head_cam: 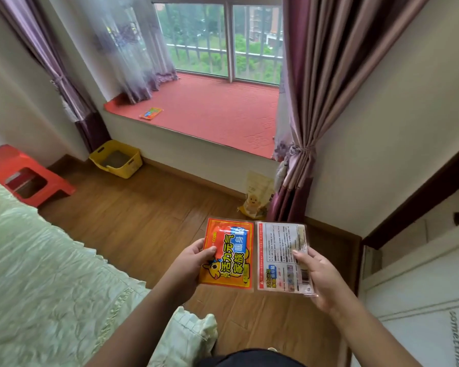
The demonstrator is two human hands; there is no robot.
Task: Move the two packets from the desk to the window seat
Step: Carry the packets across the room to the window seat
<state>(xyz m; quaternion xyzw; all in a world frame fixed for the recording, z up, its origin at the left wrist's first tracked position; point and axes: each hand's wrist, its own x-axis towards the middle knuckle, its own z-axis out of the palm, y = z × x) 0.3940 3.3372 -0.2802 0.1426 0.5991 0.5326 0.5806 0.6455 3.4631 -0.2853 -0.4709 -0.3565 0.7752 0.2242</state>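
My left hand (pixel 190 263) grips an orange packet (pixel 231 258) with a cartoon figure, printed side up. My right hand (pixel 319 276) grips a second packet (pixel 280 250) showing its pale back with small text and a barcode. Both packets are held side by side, edges touching, above the wooden floor. The window seat (pixel 217 112) with its red cushion lies ahead under the window. A small orange packet (pixel 151 113) lies on the seat near its left front edge.
A bed with pale green cover (pixel 45 274) fills the left. A yellow basket (pixel 117 158) and a red stool (pixel 24 173) stand on the floor at left. A yellow bag (pixel 256 200) leans by the tied curtain (pixel 297 165). A white cabinet (pixel 421 300) is at right.
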